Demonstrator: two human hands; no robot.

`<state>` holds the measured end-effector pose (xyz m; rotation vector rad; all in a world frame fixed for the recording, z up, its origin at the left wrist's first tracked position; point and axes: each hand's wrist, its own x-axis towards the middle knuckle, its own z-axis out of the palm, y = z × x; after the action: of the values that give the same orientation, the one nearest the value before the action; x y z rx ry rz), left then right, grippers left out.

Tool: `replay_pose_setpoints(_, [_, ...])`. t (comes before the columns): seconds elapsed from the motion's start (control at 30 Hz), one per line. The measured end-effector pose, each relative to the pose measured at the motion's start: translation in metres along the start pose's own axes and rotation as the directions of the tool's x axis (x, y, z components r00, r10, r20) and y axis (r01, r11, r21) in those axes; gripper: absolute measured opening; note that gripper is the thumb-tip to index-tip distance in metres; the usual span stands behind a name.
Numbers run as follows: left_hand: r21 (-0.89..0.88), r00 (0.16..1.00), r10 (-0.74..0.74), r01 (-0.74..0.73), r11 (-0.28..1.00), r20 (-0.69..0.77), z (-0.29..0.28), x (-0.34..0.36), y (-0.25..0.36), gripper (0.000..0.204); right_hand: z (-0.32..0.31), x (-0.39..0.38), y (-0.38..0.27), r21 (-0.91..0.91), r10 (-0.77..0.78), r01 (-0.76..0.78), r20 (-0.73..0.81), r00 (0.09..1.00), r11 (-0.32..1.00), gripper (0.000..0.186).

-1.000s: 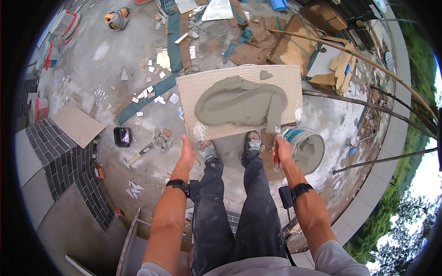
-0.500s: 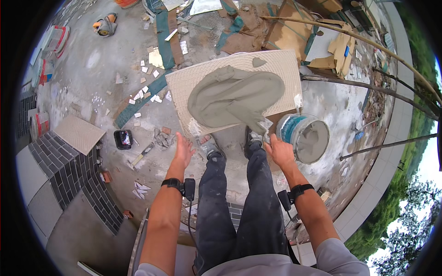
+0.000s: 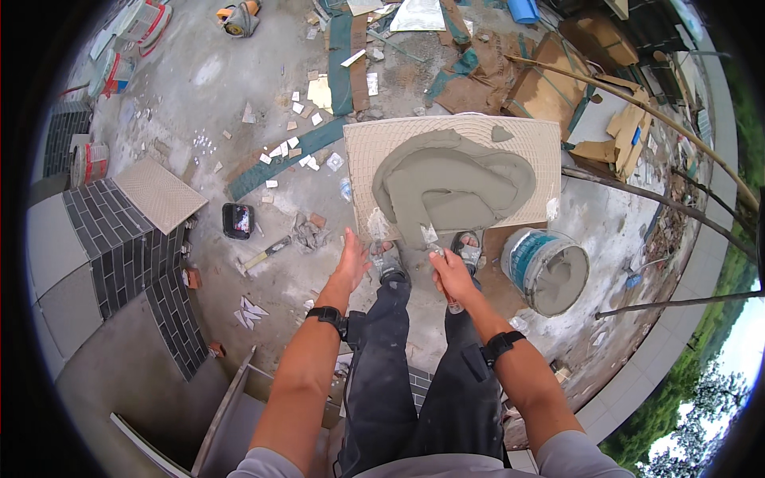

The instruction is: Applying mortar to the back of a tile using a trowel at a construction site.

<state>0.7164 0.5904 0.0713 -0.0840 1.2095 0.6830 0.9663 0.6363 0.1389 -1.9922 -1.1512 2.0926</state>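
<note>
Head view: the right hand point(image 3: 453, 275) grasps the trowel point(image 3: 429, 233) at the near edge of the tile point(image 3: 538, 143), which bears the mortar point(image 3: 478, 191); the left hand point(image 3: 351, 259) is empty. Low, steady blade pressure should spread evenly.

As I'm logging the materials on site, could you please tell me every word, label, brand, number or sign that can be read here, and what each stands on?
No text can be read.
Teal-sided bucket: any print too small and blurred.
Red-and-white buckets, left side: same.
Trowel in the right hand: none visible.
</note>
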Motion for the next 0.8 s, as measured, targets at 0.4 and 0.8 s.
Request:
replay_pose_setpoints(0.4, [-0.109,0.997,0.022,-0.03,0.994,-0.073,-0.008,-0.001,-0.007,0.099,-0.047,0.01,-0.083,0.649,0.078,-0.129,0.107,0.991,0.75,0.041])
replay_pose_setpoints(0.8, [-0.178,0.999,0.033,-0.032,0.984,0.001,-0.026,0.005,-0.019,0.102,-0.054,0.009,-0.037,-0.871,-0.411,0.411,0.282,0.867,0.268,0.042])
